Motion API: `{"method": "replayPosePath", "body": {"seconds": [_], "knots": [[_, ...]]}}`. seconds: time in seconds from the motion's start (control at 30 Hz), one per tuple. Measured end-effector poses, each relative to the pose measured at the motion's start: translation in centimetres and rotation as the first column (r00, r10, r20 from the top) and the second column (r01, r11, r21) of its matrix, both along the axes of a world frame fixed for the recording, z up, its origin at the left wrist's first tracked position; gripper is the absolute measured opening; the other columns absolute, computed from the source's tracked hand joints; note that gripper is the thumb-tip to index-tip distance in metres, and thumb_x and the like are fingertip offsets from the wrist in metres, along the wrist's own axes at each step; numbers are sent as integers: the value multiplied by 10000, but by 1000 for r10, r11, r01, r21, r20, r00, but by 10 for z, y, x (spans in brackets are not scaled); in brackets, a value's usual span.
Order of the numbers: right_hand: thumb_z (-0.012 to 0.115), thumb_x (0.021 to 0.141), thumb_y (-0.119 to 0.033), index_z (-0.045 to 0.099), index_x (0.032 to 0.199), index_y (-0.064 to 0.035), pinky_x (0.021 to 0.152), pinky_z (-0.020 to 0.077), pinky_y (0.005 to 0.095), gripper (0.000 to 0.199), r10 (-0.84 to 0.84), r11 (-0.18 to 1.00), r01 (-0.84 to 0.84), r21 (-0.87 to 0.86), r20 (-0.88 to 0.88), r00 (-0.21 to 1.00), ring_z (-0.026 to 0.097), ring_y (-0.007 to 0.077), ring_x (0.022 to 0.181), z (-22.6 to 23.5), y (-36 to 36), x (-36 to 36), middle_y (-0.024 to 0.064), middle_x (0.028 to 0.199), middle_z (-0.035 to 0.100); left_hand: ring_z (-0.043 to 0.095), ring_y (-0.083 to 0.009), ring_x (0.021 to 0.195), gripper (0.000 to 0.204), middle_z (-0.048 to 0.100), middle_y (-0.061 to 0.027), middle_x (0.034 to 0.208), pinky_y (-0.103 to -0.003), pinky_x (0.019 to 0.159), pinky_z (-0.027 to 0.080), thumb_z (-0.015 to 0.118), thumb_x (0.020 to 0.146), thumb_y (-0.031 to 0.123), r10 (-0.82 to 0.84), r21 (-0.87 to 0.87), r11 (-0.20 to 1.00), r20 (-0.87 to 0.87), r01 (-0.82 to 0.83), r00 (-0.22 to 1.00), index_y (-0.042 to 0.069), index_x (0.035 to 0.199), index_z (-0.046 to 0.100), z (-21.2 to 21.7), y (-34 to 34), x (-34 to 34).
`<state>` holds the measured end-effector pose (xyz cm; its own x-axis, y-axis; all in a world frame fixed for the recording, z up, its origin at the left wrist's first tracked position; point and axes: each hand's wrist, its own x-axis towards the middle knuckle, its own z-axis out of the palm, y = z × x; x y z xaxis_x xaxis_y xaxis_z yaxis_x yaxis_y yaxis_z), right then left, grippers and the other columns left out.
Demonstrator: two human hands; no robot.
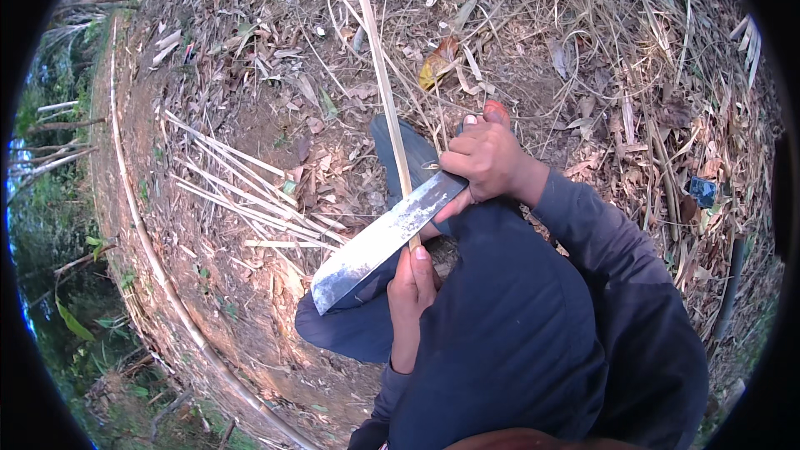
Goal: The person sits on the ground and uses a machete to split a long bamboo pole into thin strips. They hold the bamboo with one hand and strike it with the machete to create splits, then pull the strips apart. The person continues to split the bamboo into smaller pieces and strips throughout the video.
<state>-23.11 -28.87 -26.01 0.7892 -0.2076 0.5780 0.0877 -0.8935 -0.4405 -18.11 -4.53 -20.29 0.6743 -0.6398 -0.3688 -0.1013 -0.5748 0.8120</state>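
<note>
Two hands show: the left hand (411,292) and the right hand (487,162). There is one knife (385,239) with a broad blade, and one long bamboo strip (383,83) held against it. On the ground lies one loose pile of split strips (242,192), too overlapped to count exactly. One long thin pole (142,225) curves past them, and one small blue object (702,192) sits at the right.

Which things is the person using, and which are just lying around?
In use: knife in right hand; bamboo strip held by left hand.
Lying about: pile of cut strips, dry leaves, long pole, blue object.
</note>
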Motion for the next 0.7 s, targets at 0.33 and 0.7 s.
{"method": "replayPosePath", "body": {"seconds": [0.33, 0.7], "knots": [[568, 886, -657, 599, 604, -53, 426, 380, 357, 668, -371, 719, 436, 541, -233, 899, 525, 217, 424, 6, -65, -17, 70, 464, 490, 434, -78, 479, 350, 527, 9, 658, -221, 470, 340, 382, 1069, 276, -36, -121, 992, -451, -21, 892, 8, 1141, 596, 17, 18, -1], [715, 671, -716, 521, 579, -117, 459, 408, 358, 635, -122, 989, 129, 76, -91, 988, 559, 227, 461, 43, 28, -5, 25, 528, 510, 390, -38, 491, 348, 430, 43, 577, -223, 451, 296, 400, 1065, 283, 173, -5, 983, -302, -183, 937, 41, 854, 534, 20, -32, 17]]}}
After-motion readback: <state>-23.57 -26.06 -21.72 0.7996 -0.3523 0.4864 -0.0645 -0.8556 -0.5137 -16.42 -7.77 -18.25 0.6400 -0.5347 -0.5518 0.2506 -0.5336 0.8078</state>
